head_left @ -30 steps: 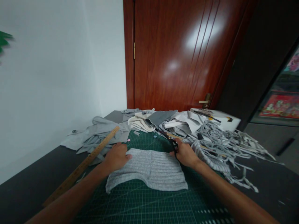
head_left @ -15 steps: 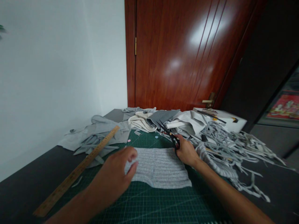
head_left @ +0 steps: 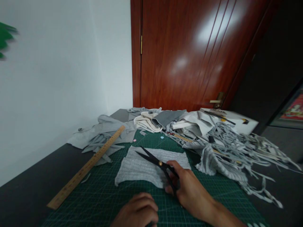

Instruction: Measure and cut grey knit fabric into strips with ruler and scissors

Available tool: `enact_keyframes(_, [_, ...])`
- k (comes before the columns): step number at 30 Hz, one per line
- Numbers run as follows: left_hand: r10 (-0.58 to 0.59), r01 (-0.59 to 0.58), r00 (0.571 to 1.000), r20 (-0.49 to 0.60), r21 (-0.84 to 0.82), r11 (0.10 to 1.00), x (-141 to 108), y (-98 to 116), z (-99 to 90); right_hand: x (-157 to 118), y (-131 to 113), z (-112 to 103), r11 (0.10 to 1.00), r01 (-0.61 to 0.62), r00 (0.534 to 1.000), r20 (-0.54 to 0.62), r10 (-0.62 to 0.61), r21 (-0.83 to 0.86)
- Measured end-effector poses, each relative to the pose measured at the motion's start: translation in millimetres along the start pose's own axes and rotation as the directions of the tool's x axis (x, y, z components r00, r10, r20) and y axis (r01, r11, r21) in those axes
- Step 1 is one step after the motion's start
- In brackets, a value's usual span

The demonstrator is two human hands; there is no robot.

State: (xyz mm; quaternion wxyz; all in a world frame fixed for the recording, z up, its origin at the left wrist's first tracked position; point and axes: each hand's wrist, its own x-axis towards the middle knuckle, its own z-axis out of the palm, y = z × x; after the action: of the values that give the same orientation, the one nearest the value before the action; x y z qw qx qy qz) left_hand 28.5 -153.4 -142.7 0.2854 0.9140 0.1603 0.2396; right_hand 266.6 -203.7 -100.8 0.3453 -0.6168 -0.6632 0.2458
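Note:
A grey ribbed knit piece [head_left: 142, 165] lies flat on the green cutting mat [head_left: 101, 198]. My right hand [head_left: 189, 192] grips black scissors [head_left: 156, 164], whose blades are spread apart and point left over the fabric's near right part. My left hand [head_left: 138, 212] rests with fingers curled on the mat just in front of the fabric's near edge, holding nothing that I can see.
A long wooden ruler [head_left: 88, 167] lies diagonally at the mat's left edge. Folded grey and cream cloth [head_left: 151, 121] is heaped at the back. A tangle of grey fabric strips [head_left: 236, 151] spreads to the right, near a white box [head_left: 236, 121]. A red-brown door [head_left: 189, 53] stands behind.
My right hand brought the scissors from the fabric's far right corner back to its near side, blades now over the cloth. My left hand left the fabric's left edge and drew back toward me.

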Motion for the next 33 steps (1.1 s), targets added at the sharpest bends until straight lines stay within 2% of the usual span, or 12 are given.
enact_keyframes(3, [0.054,-0.053,0.998,0.012,-0.036,0.998,1,-21,19.5,4,8,9,0.998,0.035,0.999,-0.027,-0.036,-0.054])
enact_keyframes(7, [-0.061,0.063,0.998,0.02,-0.123,0.99,8,-36,31.2,20,14,0,0.999,0.03,0.999,-0.042,-0.029,0.034])
enact_keyframes(11, [-0.142,0.146,0.989,0.035,-0.142,0.979,27,-22,15.9,35,8,-17,0.97,0.042,0.999,-0.044,-0.032,0.241])
enact_keyframes(15, [-0.247,0.247,0.969,0.025,-0.162,0.955,55,-7,-12.7,44,-1,-36,0.954,0.053,0.998,-0.051,-0.04,0.294])
enact_keyframes(18, [-0.208,0.199,0.978,0.009,-0.334,0.921,78,-7,-24.9,47,-1,-51,0.942,0.066,0.998,-0.042,-0.055,0.329])
enact_keyframes(20, [-0.205,0.137,0.978,-0.039,-0.623,0.771,93,-11,-25.2,50,3,-60,0.928,0.076,0.997,-0.02,-0.074,0.365])
enact_keyframes(22, [-0.286,0.039,0.954,-0.096,-0.901,0.433,108,-14,-21.7,53,7,-66,0.904,0.089,0.995,0.005,-0.1,0.417])
enact_keyframes(23, [-0.342,-0.022,0.933,-0.111,-0.967,0.252,115,-15,-19.6,54,8,-69,0.89,0.097,0.993,0.018,-0.117,0.445])
enact_keyframes(24, [-0.395,-0.08,0.91,-0.126,-0.988,0.129,122,-16,-18.0,55,10,-70,0.877,0.106,0.99,0.03,-0.135,0.468])
enact_keyframes(25, [-0.438,-0.124,0.888,-0.139,-0.99,0.061,128,-17,-16.9,56,11,-71,0.868,0.115,0.987,0.042,-0.154,0.483])
enact_keyframes(28, [-0.503,-0.163,0.848,-0.17,-0.985,0.059,143,-18,-17.7,60,13,-72,0.866,0.147,0.977,0.065,-0.202,0.478])
enact_keyframes(33, [-0.477,-0.12,0.868,-0.142,-0.99,0.076,151,-20,-22.1,70,23,-68,0.867,0.174,0.973,0.052,-0.223,0.468])
